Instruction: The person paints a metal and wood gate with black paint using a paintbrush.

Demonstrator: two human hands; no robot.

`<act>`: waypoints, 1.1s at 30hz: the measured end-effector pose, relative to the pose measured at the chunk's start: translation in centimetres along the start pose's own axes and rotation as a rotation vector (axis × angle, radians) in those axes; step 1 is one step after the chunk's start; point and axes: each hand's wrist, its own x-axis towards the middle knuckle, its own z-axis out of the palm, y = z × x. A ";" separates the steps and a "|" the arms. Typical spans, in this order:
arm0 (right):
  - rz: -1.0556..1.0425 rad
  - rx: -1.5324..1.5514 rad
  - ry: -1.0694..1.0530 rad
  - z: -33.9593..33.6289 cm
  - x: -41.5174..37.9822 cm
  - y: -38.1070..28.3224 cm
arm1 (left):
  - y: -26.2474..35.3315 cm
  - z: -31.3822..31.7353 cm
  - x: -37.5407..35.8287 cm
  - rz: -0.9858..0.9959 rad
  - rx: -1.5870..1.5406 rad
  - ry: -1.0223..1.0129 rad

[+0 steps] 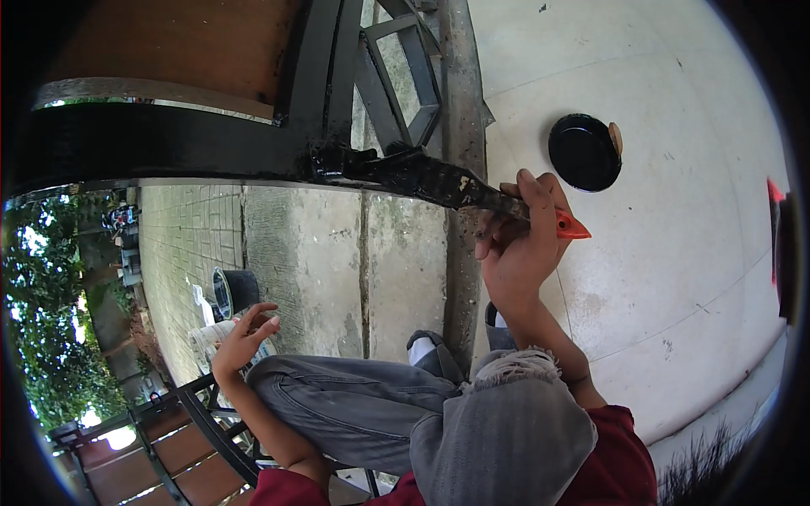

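My right hand (527, 232) is closed around the handle of a paintbrush (439, 181), which is smeared with black and has a red handle end. The brush's bristle end meets the black metal frame (186, 148), close to a joint where bars come together; the contact itself is hard to make out against the wet-looking black. Over by my knee, my left hand (243, 341) hangs with its fingers apart and holds nothing. Behind it are a dark bucket (236, 289) and a whitish container (207, 337), partly hidden by the hand.
On the pale tiled floor lies a round black pan (582, 153) with a brown piece at its rim. A raised edge (462, 278) runs between the tiles and the rough concrete. Black metalwork with brown panels (173, 464) stands at lower left, with trees (51, 312) beyond.
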 end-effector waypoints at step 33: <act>0.377 0.413 -0.110 -3.3 4.7 4.2 | -0.4 -0.6 -0.1 -0.044 -0.044 0.009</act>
